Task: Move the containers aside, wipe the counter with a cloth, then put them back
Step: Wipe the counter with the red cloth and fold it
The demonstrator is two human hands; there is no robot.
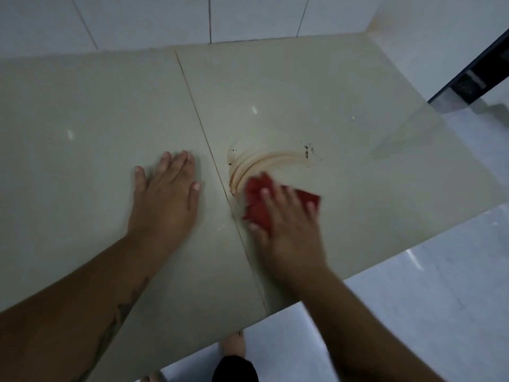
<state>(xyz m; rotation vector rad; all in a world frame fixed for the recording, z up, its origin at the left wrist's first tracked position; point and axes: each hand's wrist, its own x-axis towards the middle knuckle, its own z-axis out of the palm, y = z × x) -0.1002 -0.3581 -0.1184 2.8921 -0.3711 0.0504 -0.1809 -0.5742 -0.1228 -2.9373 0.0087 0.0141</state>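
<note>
Head view looks down on a pale tiled surface (110, 111) that fills most of the frame, with a grout seam (209, 150) running from the back wall toward the near edge. White wall tiles rise behind it and a pale floor (440, 285) shows to the right and below. No containers are in sight, so they appear to be already moved aside, and the wiping step is under way.

Left hand (165, 197) lies flat on the surface just left of the seam, fingers spread, palm down, holding nothing; it seems to be bracing. Right hand (289, 227) sits just right of the seam, fingers splayed and pressing down on a crumpled red cloth (259, 199), which shows beyond and beside the fingertips. This hand is blurred.

A brownish curved smear (261, 158) arcs on the surface directly beyond the cloth, its long axis running left to right and bending down along the seam to touch the cloth's left edge. Dark specks (308, 151) mark its right end. The right hand is clearly nearer, so the next sweep likely goes forward and rightward along the arc.

No brands, labels or writing can be read.
</note>
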